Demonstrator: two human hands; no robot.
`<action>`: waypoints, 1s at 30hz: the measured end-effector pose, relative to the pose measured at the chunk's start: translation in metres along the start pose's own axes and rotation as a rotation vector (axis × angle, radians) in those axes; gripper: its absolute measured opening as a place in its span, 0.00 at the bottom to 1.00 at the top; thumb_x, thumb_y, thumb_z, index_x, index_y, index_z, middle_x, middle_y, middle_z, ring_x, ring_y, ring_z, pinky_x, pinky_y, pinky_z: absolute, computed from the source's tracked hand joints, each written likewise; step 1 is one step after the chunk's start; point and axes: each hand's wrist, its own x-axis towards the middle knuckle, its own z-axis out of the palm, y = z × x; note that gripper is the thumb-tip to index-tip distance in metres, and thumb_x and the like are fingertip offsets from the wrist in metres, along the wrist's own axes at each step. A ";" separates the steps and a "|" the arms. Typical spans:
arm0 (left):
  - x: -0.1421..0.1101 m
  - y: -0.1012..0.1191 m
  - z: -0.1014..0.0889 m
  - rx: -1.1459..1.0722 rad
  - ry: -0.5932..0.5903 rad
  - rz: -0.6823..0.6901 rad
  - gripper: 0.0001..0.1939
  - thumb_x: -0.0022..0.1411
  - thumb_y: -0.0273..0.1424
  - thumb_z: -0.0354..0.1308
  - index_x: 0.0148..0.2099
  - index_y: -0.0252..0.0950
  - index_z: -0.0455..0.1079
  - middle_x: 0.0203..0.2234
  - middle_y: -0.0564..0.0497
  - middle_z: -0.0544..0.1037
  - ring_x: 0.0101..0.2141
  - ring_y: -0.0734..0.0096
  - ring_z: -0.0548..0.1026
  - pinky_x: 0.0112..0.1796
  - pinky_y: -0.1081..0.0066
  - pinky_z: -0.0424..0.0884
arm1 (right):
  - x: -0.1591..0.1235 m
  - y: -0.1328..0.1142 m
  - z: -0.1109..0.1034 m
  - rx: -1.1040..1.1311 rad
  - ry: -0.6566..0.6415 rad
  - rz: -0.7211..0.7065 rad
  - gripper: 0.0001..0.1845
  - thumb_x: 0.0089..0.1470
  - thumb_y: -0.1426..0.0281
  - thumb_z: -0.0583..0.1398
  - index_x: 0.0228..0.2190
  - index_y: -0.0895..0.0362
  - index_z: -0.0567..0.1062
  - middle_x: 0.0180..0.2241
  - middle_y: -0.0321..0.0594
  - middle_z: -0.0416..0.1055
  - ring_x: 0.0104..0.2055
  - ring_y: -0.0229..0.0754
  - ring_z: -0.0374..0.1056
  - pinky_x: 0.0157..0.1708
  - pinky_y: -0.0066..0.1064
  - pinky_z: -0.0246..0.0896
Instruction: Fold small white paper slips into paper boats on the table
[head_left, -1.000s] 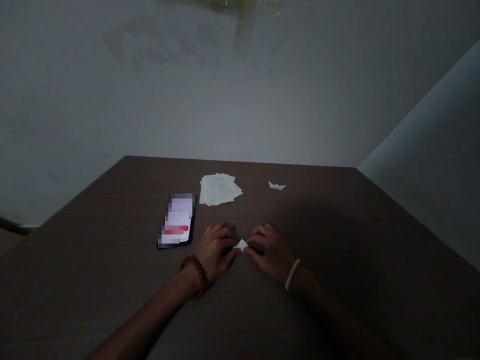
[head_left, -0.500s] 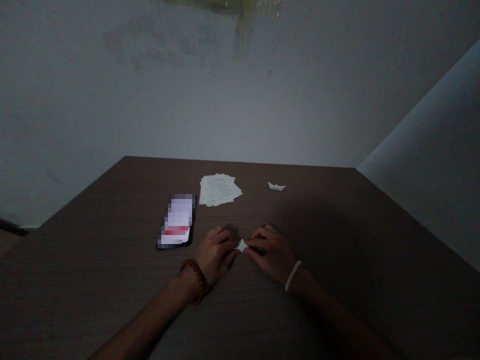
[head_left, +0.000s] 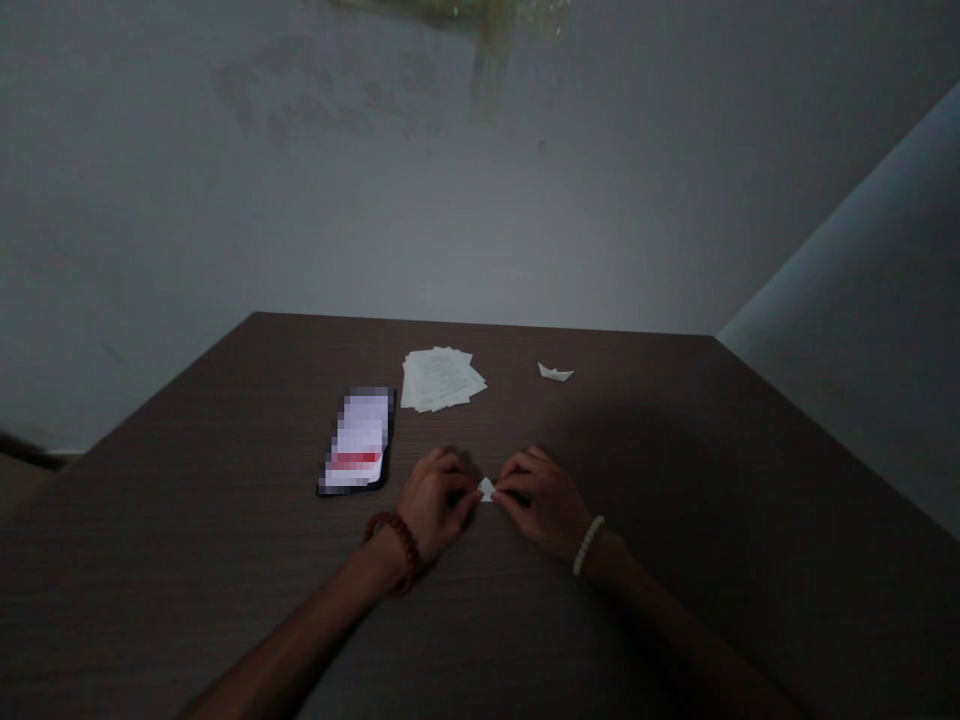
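A small folded piece of white paper (head_left: 487,489) lies low over the dark wooden table (head_left: 675,480), pinched between the fingertips of both hands. My left hand (head_left: 433,505), with a brown bead bracelet on the wrist, grips its left side. My right hand (head_left: 544,503), wearing a white bead bracelet, grips its right side. Most of the paper is hidden by the fingers.
A phone (head_left: 356,440) with a lit screen lies left of my hands. Behind it sits a fanned stack of white paper sheets (head_left: 441,378). A small folded paper boat (head_left: 555,372) rests further right. Walls close off the table's far and right sides.
The visible bit of paper has shrunk as the fingertips of both hands drew closer together over it. The hands have stayed in nearly the same place.
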 end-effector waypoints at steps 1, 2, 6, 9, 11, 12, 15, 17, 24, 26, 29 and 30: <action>0.000 0.000 0.000 0.003 -0.002 -0.008 0.07 0.58 0.28 0.57 0.30 0.37 0.76 0.30 0.48 0.73 0.37 0.62 0.67 0.41 0.61 0.65 | 0.001 0.000 -0.001 0.004 -0.006 0.003 0.02 0.52 0.73 0.63 0.28 0.56 0.77 0.32 0.39 0.70 0.37 0.40 0.63 0.37 0.31 0.59; 0.000 0.001 -0.001 0.005 -0.003 -0.016 0.08 0.58 0.28 0.57 0.29 0.37 0.75 0.30 0.48 0.73 0.37 0.62 0.67 0.41 0.61 0.65 | 0.001 -0.001 -0.001 0.006 -0.014 0.006 0.02 0.52 0.73 0.63 0.28 0.56 0.77 0.32 0.39 0.70 0.37 0.40 0.63 0.37 0.32 0.59; 0.000 0.004 -0.003 0.014 -0.009 -0.037 0.08 0.58 0.28 0.56 0.29 0.37 0.76 0.29 0.48 0.72 0.36 0.61 0.67 0.40 0.61 0.65 | 0.004 -0.001 -0.003 0.004 -0.036 0.023 0.02 0.50 0.74 0.64 0.26 0.56 0.77 0.31 0.37 0.71 0.36 0.39 0.63 0.36 0.31 0.59; 0.001 0.006 -0.003 0.026 -0.007 -0.050 0.08 0.58 0.28 0.57 0.29 0.37 0.76 0.29 0.48 0.72 0.36 0.61 0.67 0.41 0.60 0.64 | 0.006 0.000 -0.002 0.005 -0.035 0.037 0.03 0.49 0.73 0.64 0.25 0.55 0.77 0.30 0.37 0.71 0.35 0.39 0.63 0.35 0.31 0.58; 0.002 0.006 -0.002 0.037 -0.006 -0.077 0.07 0.57 0.28 0.57 0.29 0.37 0.76 0.29 0.48 0.73 0.37 0.61 0.68 0.43 0.59 0.63 | 0.007 0.001 0.000 0.009 -0.029 0.048 0.03 0.48 0.73 0.64 0.24 0.55 0.77 0.30 0.37 0.71 0.34 0.39 0.63 0.35 0.31 0.58; 0.002 0.006 -0.002 0.047 -0.005 -0.096 0.07 0.57 0.29 0.58 0.29 0.37 0.76 0.29 0.48 0.73 0.37 0.61 0.68 0.43 0.59 0.63 | 0.008 0.001 0.000 0.010 -0.029 0.056 0.03 0.48 0.73 0.65 0.24 0.55 0.77 0.29 0.37 0.71 0.34 0.40 0.63 0.35 0.31 0.58; 0.002 0.007 0.000 0.082 -0.002 -0.139 0.05 0.55 0.30 0.59 0.29 0.38 0.76 0.31 0.48 0.73 0.38 0.60 0.67 0.41 0.60 0.62 | 0.009 0.001 0.001 0.006 -0.042 0.076 0.04 0.47 0.73 0.65 0.23 0.55 0.77 0.29 0.37 0.72 0.34 0.40 0.63 0.34 0.31 0.58; 0.002 0.007 0.001 0.100 0.004 -0.160 0.04 0.55 0.30 0.60 0.29 0.38 0.75 0.32 0.49 0.73 0.39 0.59 0.67 0.40 0.61 0.62 | 0.010 0.001 0.000 0.002 -0.053 0.078 0.03 0.47 0.73 0.65 0.23 0.55 0.77 0.29 0.37 0.72 0.35 0.40 0.64 0.35 0.31 0.58; 0.003 0.005 0.001 0.079 0.014 -0.201 0.03 0.53 0.30 0.62 0.33 0.39 0.74 0.34 0.50 0.74 0.40 0.59 0.67 0.41 0.61 0.61 | 0.010 -0.007 -0.008 -0.009 -0.041 0.090 0.09 0.47 0.74 0.65 0.32 0.57 0.72 0.33 0.37 0.70 0.37 0.41 0.63 0.41 0.33 0.57; 0.004 0.004 -0.001 0.080 -0.007 -0.217 0.02 0.53 0.29 0.62 0.32 0.40 0.76 0.33 0.50 0.74 0.40 0.59 0.67 0.41 0.60 0.61 | 0.009 -0.009 -0.009 -0.011 -0.040 0.073 0.10 0.48 0.75 0.64 0.34 0.56 0.72 0.35 0.38 0.69 0.39 0.41 0.62 0.41 0.33 0.57; 0.004 0.002 -0.003 0.104 -0.014 -0.210 0.05 0.54 0.28 0.61 0.31 0.42 0.77 0.32 0.50 0.74 0.39 0.59 0.67 0.40 0.59 0.61 | 0.006 -0.009 -0.007 -0.023 -0.092 0.005 0.06 0.53 0.75 0.61 0.34 0.54 0.75 0.35 0.38 0.67 0.39 0.41 0.61 0.39 0.32 0.56; 0.004 0.001 -0.003 0.111 -0.014 -0.202 0.05 0.54 0.27 0.60 0.31 0.42 0.77 0.32 0.50 0.74 0.39 0.59 0.66 0.40 0.59 0.61 | 0.005 -0.010 -0.007 -0.031 -0.107 -0.017 0.07 0.53 0.75 0.60 0.34 0.53 0.76 0.34 0.38 0.67 0.39 0.40 0.61 0.39 0.31 0.56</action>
